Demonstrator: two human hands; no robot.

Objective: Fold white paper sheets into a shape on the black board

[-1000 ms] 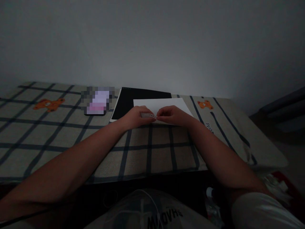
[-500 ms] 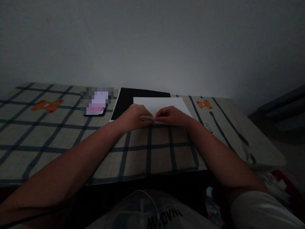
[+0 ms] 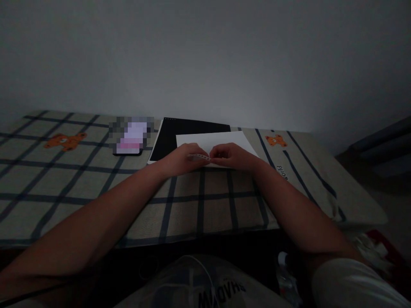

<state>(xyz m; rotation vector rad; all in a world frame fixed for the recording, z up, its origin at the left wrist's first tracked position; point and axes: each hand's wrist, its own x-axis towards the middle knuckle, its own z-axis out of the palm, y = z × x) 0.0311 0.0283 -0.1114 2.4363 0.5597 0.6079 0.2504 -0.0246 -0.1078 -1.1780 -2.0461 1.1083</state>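
A narrow white strip with a row of small dark marks (image 3: 199,156) is pinched in my left hand (image 3: 182,160). Its right end reaches the fingertips of my right hand (image 3: 233,155), which are pressed together on it. Both hands rest close together over the near edge of a white sheet of paper (image 3: 215,138). Under the sheet lies a black notebook or folder (image 3: 171,137) with a pale left edge. What the marks on the strip are is too small to tell.
A phone with a lit, blurred screen (image 3: 133,136) lies to the left on the checked tablecloth (image 3: 86,179) with bear prints. A wall (image 3: 205,64) stands behind the table. Below the near edge, a clear plastic bottle (image 3: 285,273) shows at the lower right.
The white sheet has turned slightly, its far left corner now lower and further left. Between my hands the strip shows a little more of its marked side. Both hands have barely moved.
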